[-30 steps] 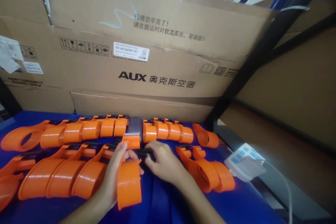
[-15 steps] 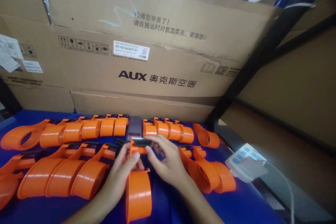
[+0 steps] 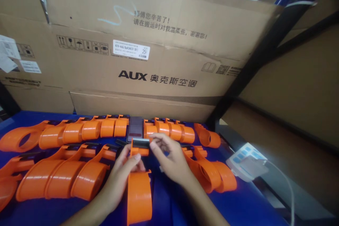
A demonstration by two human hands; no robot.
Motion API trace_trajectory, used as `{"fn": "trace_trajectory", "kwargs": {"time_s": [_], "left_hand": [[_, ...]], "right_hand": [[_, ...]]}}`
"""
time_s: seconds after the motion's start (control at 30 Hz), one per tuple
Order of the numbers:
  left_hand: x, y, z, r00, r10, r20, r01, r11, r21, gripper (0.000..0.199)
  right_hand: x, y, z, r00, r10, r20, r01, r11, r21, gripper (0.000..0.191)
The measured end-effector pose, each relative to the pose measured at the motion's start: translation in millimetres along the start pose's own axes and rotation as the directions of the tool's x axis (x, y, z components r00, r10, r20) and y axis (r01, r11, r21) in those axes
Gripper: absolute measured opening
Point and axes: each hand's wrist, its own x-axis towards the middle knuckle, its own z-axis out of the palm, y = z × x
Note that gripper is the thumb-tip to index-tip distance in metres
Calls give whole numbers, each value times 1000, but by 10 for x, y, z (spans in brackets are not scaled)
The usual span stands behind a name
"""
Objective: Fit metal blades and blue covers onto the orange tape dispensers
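Observation:
An orange tape dispenser (image 3: 140, 197) stands upright at the front centre, its ring low and its handle end raised. My left hand (image 3: 129, 166) is closed round its neck, thumb on the near side. Across its top lies a black strip (image 3: 141, 143) with a pale serrated edge. My right hand (image 3: 168, 153) is at the right end of this strip, thumb and index finger drawn together there; whether they grip the strip or only touch it is hard to tell.
Rows of orange dispensers (image 3: 91, 180) lie left and right on the blue surface (image 3: 185, 208). A dark flat device (image 3: 135, 127) lies behind my hands. At right is a white power strip (image 3: 246, 162) with a cable; a large carton (image 3: 159, 60) stands behind.
My right hand's fingers have shifted from over the black strip to its right end. The strip now shows its pale serrated edge. The view has moved slightly.

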Motion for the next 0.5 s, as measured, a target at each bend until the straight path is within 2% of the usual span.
{"fn": "trace_trajectory", "kwargs": {"time_s": [0.03, 0.1, 0.17, 0.33, 0.5], "left_hand": [[-7, 12, 9, 1000, -18, -6, 17, 1000, -22, 34], [-20, 38, 30, 999, -41, -13, 40, 998, -57, 36], [-32, 63, 47, 998, -61, -22, 60, 996, -67, 39], [-44, 92, 56, 996, -89, -32, 87, 995, -48, 41], [-37, 94, 61, 994, -89, -60, 87, 996, -34, 42]], "right_hand": [[19, 27, -39, 998, 57, -11, -57, 998, -9, 30], [48, 85, -129, 983, 181, -10, -180, 973, -141, 46], [52, 139, -216, 969, 247, 18, -231, 925, -300, 47], [-39, 237, -286, 946, 308, 99, -233, 861, -452, 45], [-102, 243, -158, 919, 330, 215, -185, 843, -505, 38]]}}
